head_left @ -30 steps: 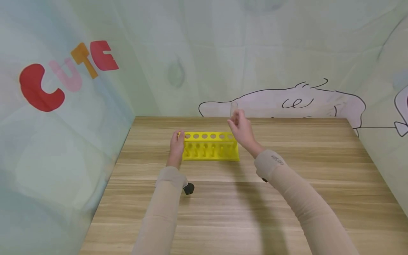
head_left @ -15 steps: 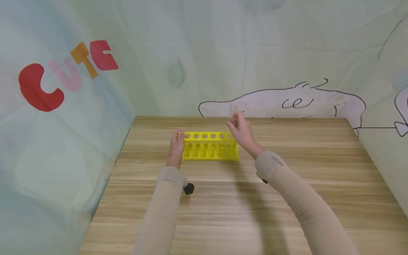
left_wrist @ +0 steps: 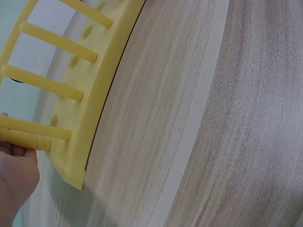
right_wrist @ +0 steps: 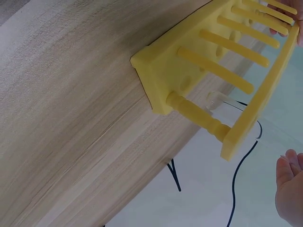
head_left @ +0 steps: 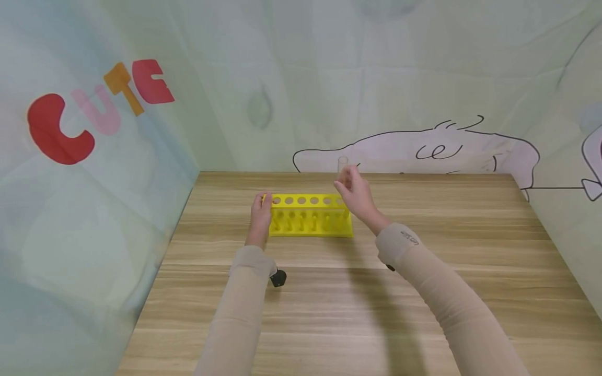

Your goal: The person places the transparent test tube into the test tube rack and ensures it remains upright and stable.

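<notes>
A yellow test tube rack (head_left: 310,230) stands on the table, with a row of holes along its top plate and pegs below. My left hand (head_left: 261,216) grips its left end; in the left wrist view my fingers (left_wrist: 19,150) are at the end post. Above the rack's right end, my right hand (head_left: 356,193) pinches a clear, upright test tube (head_left: 343,163). In the right wrist view the tube's rounded lower end (right_wrist: 217,100) shows below the top plate, apart from the base, beside the end post. The tube's middle is hidden by my fingers in the head view.
The wood-grain table (head_left: 320,324) extends around the rack. A printed cloth backdrop (head_left: 301,94) rises directly behind the table and along its left side. A black device (head_left: 278,278) hangs at my left wrist.
My right hand and the test tube have come down slightly, with the tube shifting a little left. My left hand and the rack have stayed in place.
</notes>
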Tool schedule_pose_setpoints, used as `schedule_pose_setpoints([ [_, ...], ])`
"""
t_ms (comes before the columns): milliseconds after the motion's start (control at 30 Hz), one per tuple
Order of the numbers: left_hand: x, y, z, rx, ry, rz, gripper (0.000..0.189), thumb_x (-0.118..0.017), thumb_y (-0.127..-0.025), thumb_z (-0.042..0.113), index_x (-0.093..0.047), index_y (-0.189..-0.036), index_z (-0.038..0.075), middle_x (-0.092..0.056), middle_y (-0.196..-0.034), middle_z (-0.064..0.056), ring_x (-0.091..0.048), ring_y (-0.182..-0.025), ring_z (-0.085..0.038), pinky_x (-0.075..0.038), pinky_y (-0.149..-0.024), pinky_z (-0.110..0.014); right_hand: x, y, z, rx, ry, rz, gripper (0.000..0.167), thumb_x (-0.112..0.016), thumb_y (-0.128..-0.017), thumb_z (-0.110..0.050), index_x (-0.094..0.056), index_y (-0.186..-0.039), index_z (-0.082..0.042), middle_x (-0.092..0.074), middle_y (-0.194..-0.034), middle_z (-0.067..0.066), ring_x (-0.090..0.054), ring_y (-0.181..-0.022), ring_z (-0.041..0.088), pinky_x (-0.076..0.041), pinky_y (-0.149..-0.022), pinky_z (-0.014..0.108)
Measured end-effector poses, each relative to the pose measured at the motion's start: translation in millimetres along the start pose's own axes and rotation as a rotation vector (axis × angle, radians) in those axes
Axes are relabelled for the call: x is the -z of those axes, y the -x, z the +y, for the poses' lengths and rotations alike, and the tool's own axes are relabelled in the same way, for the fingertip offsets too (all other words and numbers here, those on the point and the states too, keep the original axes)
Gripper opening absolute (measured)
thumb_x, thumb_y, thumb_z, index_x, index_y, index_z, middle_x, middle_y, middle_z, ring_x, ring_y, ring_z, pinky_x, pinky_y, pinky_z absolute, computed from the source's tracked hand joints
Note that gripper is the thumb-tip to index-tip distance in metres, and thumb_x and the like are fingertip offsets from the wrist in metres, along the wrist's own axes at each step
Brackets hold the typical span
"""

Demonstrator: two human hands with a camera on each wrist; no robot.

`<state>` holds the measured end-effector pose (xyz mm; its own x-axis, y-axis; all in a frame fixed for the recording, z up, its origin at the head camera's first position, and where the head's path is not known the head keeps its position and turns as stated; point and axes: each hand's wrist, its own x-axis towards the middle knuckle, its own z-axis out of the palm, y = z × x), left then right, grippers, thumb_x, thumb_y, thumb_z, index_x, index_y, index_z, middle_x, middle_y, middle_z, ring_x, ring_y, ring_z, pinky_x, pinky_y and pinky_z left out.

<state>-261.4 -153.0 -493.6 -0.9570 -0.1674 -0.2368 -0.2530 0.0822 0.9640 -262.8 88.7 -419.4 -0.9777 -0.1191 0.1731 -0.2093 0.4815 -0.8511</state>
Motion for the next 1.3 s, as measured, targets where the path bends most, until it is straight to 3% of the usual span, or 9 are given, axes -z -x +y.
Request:
schedule_pose_setpoints([
  [300, 0.8, 1.0, 0.6, -0.018, -0.008, -0.005, 0.031, -0.032, -0.093, 0.043, -0.040, -0.111, 0.019, -0.046, -0.115, -0.003, -0.034, -0.118, -0.020, -0.023, -0.103, -0.041, -1, 0.7, 2, -0.012, -0.003, -0.010, 0.020, -0.052, -0.089, -0.017, -0.038, -0.103, -0.011, -0.053, -0.092, 0.007, -0.052, -0.092, 0.021, -0.045, -0.086, 0.036],
  [500, -0.2, 1.6, 2.2, -0.027, 0.000, 0.002, 0.029, -0.033, -0.094, 0.042, -0.041, -0.109, 0.019, -0.046, -0.113, -0.003, -0.035, -0.116, -0.020, -0.025, -0.102, -0.040, -1, 1.8, 3, -0.016, -0.016, -0.016, 0.021, -0.051, -0.089, -0.016, -0.037, -0.103, -0.011, -0.054, -0.094, 0.007, -0.053, -0.098, 0.021, -0.044, -0.089, 0.037],
  [1300, -0.2, 14.0, 15.4, -0.010, 0.033, -0.009, 0.034, -0.035, -0.092, 0.045, -0.042, -0.108, 0.016, -0.047, -0.112, -0.005, -0.034, -0.116, -0.021, -0.023, -0.101, -0.042, -5, 3.0, 8, -0.013, -0.009, -0.024, 0.020, -0.050, -0.089, -0.014, -0.036, -0.102, -0.009, -0.056, -0.096, 0.010, -0.055, -0.101, 0.023, -0.045, -0.087, 0.038],
])
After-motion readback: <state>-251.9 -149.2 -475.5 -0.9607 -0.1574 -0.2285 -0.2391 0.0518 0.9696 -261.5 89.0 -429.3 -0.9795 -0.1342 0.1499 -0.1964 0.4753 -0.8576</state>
